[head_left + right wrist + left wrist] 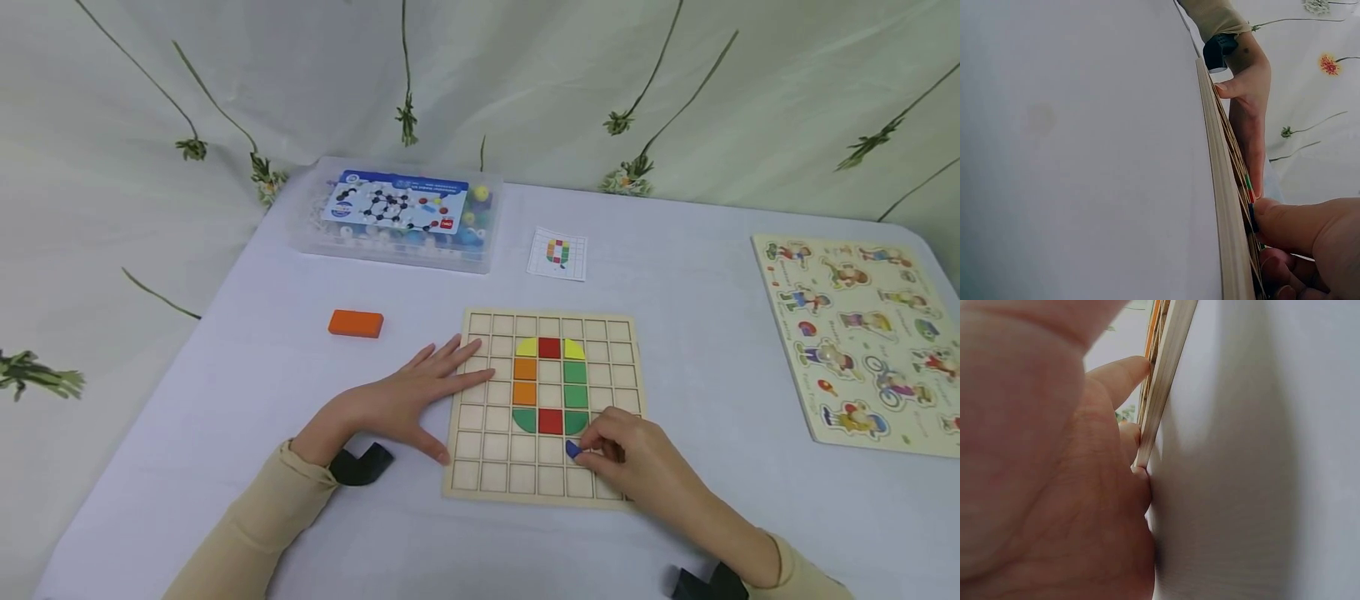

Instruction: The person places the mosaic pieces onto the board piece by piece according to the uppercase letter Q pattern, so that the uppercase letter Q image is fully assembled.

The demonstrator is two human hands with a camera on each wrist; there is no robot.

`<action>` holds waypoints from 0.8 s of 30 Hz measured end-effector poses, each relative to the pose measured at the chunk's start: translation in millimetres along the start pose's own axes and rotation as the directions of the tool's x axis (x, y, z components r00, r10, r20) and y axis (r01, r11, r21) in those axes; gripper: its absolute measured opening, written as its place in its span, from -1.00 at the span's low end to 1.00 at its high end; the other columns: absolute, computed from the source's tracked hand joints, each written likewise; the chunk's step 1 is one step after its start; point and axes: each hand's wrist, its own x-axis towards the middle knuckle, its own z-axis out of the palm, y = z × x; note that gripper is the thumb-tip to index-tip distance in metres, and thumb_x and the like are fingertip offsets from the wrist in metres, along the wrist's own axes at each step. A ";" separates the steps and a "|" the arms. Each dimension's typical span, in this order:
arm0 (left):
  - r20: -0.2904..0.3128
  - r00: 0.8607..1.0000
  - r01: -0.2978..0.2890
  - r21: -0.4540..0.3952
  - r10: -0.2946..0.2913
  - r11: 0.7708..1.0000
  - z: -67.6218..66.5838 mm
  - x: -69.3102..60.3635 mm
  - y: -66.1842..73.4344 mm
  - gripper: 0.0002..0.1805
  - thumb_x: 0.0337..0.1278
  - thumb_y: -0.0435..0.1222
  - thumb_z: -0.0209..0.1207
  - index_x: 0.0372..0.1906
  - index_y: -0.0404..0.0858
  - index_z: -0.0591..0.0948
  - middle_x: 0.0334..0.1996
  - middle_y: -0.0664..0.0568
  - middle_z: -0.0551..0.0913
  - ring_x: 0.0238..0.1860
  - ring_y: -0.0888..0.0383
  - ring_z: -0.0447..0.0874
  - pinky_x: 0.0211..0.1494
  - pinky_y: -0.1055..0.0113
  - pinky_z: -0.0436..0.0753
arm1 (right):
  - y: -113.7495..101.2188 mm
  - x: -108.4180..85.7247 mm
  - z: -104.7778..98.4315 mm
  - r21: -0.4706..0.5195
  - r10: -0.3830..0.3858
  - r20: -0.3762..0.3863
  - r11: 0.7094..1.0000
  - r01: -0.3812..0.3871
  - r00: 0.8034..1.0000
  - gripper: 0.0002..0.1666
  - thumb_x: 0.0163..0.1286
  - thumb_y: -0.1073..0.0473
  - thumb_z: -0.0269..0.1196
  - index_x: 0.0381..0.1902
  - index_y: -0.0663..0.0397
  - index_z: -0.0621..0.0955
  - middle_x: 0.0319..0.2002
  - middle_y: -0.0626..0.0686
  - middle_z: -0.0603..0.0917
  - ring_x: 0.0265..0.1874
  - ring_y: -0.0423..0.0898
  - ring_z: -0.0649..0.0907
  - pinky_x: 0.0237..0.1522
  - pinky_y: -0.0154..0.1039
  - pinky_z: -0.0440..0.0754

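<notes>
A wooden grid board lies in front of me. Its cells hold a ring of coloured tiles: yellow rounded ones at the top corners, red tiles top and bottom, orange tiles on the left, green tiles on the right and at the bottom corners. My right hand pinches a small dark blue piece between thumb and fingers, at a cell just below the lower right green tile. With fingers spread, my left hand rests on the board's left edge; the left wrist view shows its palm beside the board's side.
An orange block lies left of the board. Behind are a clear plastic box of small parts and a printed card with a similar coloured pattern. At the right lies a wooden picture puzzle. A floral cloth hangs behind the table.
</notes>
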 end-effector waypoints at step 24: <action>0.007 1.000 0.002 -0.011 -0.002 1.000 2.4 -1.4 -4.6 0.18 -0.30 0.16 0.39 0.48 -0.06 0.04 0.47 -0.03 -0.33 0.41 -0.02 -0.53 0.34 -0.08 -0.32 | 0.5 1.5 -0.1 0.025 0.026 0.002 0.999 -0.026 1.000 -0.91 0.23 0.18 0.32 -0.44 -0.14 0.63 -0.52 -0.30 0.45 -0.57 -0.31 0.41 -0.59 -0.42 0.41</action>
